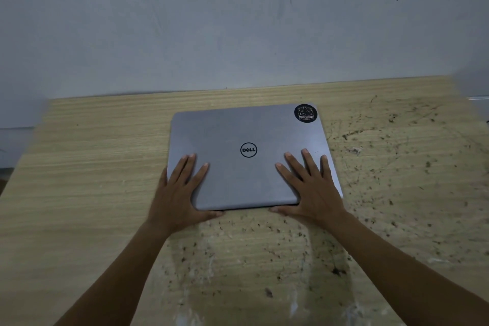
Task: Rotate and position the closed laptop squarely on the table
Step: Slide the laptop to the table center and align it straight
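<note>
Nearest, two bare forearms reach in from the bottom corners and converge on the near edge of the laptop [246, 156], an approach that puts one palm at each near corner, where a small push turns the machine most easily. The left hand [177, 193] lies flat with its fingers spread over the near-left corner and its thumb stretched along the near edge on the table [87, 167]. The right hand [312, 188] mirrors it at the near-right corner, fingers fanned on the lid, thumb tucked against the near edge. Neither hand pinches or lifts anything; they press down and brace, which suits sliding and twisting rather than carrying.

The laptop is closed, lid up, lying flat around the middle of the wooden tabletop, a little toward the far side. Its logo [248, 150] reads upright from the person's side. The far edge runs nearly parallel to the table's back edge, so I judge the rotation largely finished, with only fine squaring left. A round dark sticker [306, 113] marks the far-right corner.

To the right and near, the table surface is speckled with dark flecks and pale smears; the left is cleaner. Beyond the table stands a plain grey wall [238, 21].
</note>
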